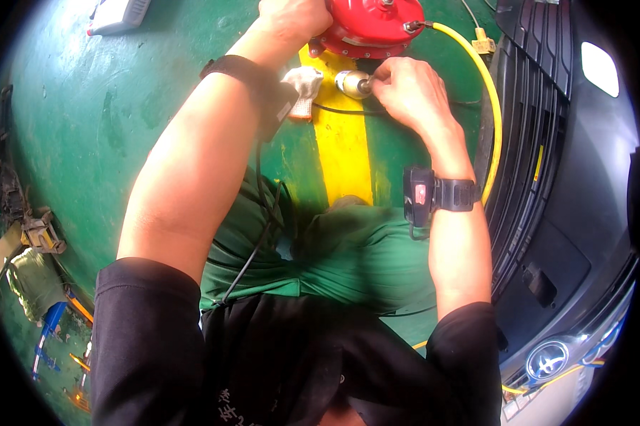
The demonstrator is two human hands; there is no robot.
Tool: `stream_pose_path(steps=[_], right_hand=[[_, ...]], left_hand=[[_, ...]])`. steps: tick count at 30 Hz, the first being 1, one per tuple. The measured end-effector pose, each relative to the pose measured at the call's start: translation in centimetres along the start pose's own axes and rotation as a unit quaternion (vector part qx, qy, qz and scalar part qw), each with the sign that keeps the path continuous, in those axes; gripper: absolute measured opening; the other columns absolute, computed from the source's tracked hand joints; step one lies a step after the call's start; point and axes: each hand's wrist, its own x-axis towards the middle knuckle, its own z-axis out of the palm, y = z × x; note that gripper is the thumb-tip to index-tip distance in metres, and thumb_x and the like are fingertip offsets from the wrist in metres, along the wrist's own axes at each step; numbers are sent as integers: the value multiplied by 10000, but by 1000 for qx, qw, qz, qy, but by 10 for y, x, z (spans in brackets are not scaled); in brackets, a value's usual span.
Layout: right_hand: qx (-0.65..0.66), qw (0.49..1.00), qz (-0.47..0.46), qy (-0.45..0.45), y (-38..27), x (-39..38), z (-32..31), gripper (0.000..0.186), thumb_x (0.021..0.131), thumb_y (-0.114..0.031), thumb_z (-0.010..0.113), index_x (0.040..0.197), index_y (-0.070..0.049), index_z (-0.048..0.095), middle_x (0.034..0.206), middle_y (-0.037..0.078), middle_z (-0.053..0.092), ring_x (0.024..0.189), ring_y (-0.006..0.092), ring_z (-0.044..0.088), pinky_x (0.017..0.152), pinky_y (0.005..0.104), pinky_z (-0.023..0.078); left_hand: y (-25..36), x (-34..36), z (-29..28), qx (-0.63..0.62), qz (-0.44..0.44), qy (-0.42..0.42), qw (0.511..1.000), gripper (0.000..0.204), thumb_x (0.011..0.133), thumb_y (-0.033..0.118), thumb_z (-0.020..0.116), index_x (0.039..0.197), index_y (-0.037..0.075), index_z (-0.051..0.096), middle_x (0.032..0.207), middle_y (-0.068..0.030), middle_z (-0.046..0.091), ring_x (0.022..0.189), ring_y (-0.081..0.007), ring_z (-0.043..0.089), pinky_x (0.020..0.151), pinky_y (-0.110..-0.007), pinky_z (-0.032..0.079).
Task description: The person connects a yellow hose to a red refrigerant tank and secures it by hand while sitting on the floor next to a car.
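A red round metal drum (370, 28) with bolts around its rim stands at the top, cut off by the picture's edge. Against its left side is my left hand (295, 18), closed, its fingers partly out of view. Just below the drum, my right hand (414, 89) pinches the thin dark end of a small gold-coloured metal cylinder (350, 84). The cylinder lies on its side over a yellow floor stripe (345, 149). A yellow hose (487, 92) runs from a fitting on the drum's right side. Left of the cylinder lies a white knit glove (304, 86).
A dark car bumper with a slatted grille (529, 128) borders the right side. A yellow connector (484, 42) lies near it. At upper left is a grey-white container (120, 15). Tools and a cloth (36, 280) lie on the green floor at lower left.
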Motion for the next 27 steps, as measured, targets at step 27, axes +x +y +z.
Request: stream_pose_path(steps=[27], right_hand=[[-30, 998, -50, -20, -14, -6, 7, 309, 871, -270, 747, 962, 23, 776, 922, 253, 740, 888, 386, 739, 823, 484, 571]], left_hand=[[1, -1, -3, 7, 1, -7, 1000, 185, 799, 181, 667, 857, 44, 776, 861, -215, 738, 858, -374, 737, 772, -447, 594]])
